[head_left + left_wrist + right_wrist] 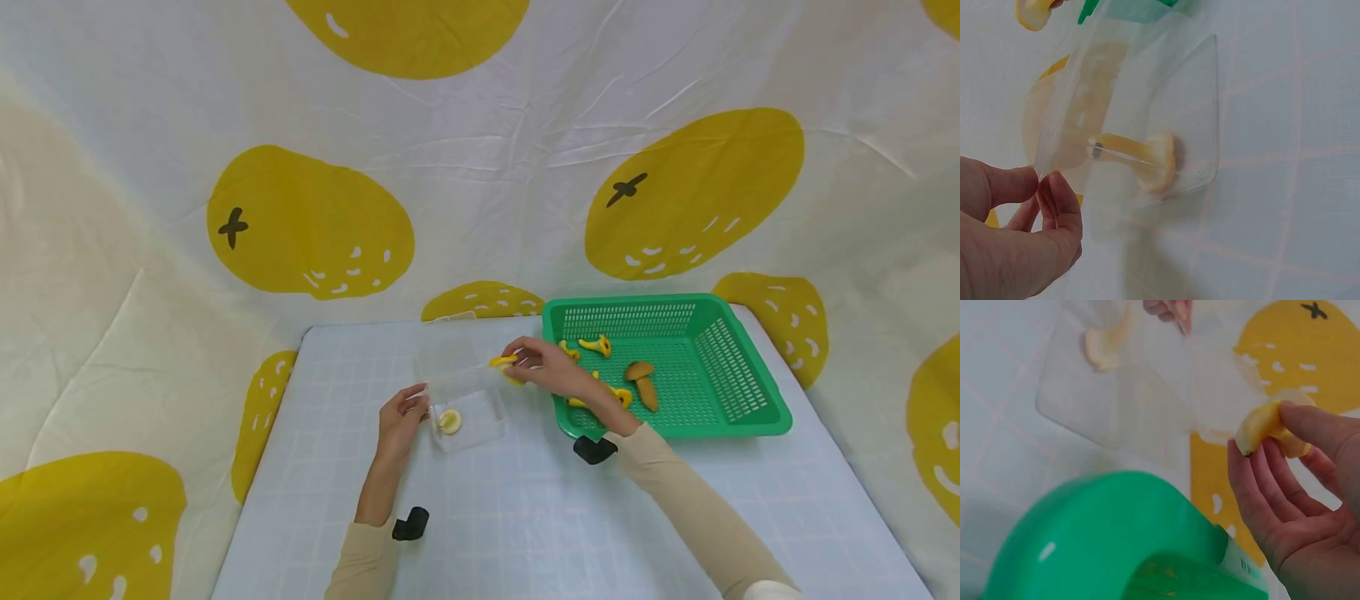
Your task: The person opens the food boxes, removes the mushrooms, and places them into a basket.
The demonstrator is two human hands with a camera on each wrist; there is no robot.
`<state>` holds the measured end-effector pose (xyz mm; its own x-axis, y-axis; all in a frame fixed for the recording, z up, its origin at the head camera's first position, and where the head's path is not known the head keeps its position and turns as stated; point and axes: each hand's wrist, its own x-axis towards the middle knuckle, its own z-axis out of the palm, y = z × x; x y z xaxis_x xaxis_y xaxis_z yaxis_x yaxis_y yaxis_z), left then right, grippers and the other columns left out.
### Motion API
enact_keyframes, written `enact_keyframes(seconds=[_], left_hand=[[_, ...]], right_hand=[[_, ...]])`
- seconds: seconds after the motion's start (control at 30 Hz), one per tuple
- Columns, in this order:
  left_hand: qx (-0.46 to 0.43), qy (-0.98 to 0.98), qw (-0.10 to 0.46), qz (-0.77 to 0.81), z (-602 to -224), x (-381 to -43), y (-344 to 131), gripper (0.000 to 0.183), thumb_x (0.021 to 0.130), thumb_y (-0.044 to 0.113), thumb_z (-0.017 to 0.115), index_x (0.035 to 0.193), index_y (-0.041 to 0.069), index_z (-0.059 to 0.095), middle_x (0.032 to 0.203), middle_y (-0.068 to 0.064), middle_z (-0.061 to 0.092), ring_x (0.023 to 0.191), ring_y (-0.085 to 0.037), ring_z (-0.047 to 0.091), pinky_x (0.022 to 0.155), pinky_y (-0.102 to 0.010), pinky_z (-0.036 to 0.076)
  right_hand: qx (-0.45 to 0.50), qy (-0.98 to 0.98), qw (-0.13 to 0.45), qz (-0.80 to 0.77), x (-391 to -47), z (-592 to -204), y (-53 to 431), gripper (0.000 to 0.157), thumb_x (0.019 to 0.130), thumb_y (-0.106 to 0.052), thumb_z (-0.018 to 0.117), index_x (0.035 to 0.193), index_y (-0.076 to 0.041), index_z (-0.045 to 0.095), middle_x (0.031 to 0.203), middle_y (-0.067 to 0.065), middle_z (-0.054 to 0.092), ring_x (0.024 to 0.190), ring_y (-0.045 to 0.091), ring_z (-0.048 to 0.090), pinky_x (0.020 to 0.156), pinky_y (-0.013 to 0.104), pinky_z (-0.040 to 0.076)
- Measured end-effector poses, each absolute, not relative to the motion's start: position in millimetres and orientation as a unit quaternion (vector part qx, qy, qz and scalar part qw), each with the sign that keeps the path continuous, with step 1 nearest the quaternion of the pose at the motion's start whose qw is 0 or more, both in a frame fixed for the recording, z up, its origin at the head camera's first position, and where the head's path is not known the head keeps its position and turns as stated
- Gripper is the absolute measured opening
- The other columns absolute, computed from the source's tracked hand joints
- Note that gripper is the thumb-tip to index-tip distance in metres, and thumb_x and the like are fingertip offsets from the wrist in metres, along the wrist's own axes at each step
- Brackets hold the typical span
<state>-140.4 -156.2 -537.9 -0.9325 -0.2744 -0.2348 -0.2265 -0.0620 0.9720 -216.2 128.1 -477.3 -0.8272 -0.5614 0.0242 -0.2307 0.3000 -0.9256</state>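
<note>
My left hand (401,423) pinches the edge of a clear plastic box (1207,119) between thumb and fingertips. The box stands on the table with its clear lid (447,352) folded back behind it. Inside lies one pale yellow mushroom (1157,164), its cap toward the box's bottom corner in the left wrist view. My right hand (551,367) pinches another yellow mushroom (1260,428) between thumb and fingers, raised beside the box's right rear corner, near the green basket (675,432).
In the basket, at the right of the table, lie several yellow mushrooms (597,346) and a brown mushroom (642,385). A light checked cloth (525,517) covers the table. Behind it hangs a white curtain (480,200) printed with large yellow fruit.
</note>
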Motion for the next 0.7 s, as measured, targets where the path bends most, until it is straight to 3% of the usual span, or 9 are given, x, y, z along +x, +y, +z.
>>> enact_keyframes(seconds=[0.13,0.37,0.5,0.7], left_hand=[[0.185,-0.686,0.015,-0.704,-538,-140,-157,0.035,0.099,0.001,0.065,0.133,-0.010,0.061,0.112,-0.023,0.067,0.088,-0.010,0.062,0.072,-0.017,0.055],[0.181,-0.689,-0.001,-0.701,-530,-140,-157,0.035,0.100,-0.001,0.063,0.133,-0.012,0.059,0.119,-0.033,0.062,0.088,-0.009,0.061,0.073,-0.018,0.056],[0.185,-0.697,-0.008,-0.693,-526,-140,-156,0.034,0.099,-0.004,0.062,0.132,-0.012,0.059,0.118,-0.033,0.062,0.090,-0.012,0.061,0.075,-0.020,0.057],[0.189,-0.692,0.001,-0.697,-534,-141,-157,0.035,0.100,0.001,0.064,0.134,-0.009,0.061,0.117,-0.027,0.065,0.088,-0.008,0.061,0.073,-0.016,0.055]], right_hand=[[-0.229,0.791,0.151,-0.548,-219,-475,142,0.029,0.100,-0.014,0.069,0.126,-0.001,0.064,0.115,0.015,0.068,0.104,0.028,0.067,0.083,0.032,0.056],[-0.179,0.787,0.162,-0.568,-225,-471,169,0.034,0.101,-0.017,0.068,0.132,-0.003,0.061,0.120,0.018,0.066,0.105,0.028,0.067,0.090,0.046,0.056],[-0.168,0.782,0.161,-0.578,-231,-476,188,0.036,0.102,-0.019,0.067,0.134,-0.003,0.059,0.122,0.018,0.065,0.104,0.025,0.067,0.090,0.046,0.056],[-0.132,0.784,0.149,-0.588,-237,-482,214,0.038,0.102,-0.020,0.067,0.135,-0.001,0.058,0.122,0.020,0.064,0.099,0.023,0.067,0.089,0.042,0.058]])
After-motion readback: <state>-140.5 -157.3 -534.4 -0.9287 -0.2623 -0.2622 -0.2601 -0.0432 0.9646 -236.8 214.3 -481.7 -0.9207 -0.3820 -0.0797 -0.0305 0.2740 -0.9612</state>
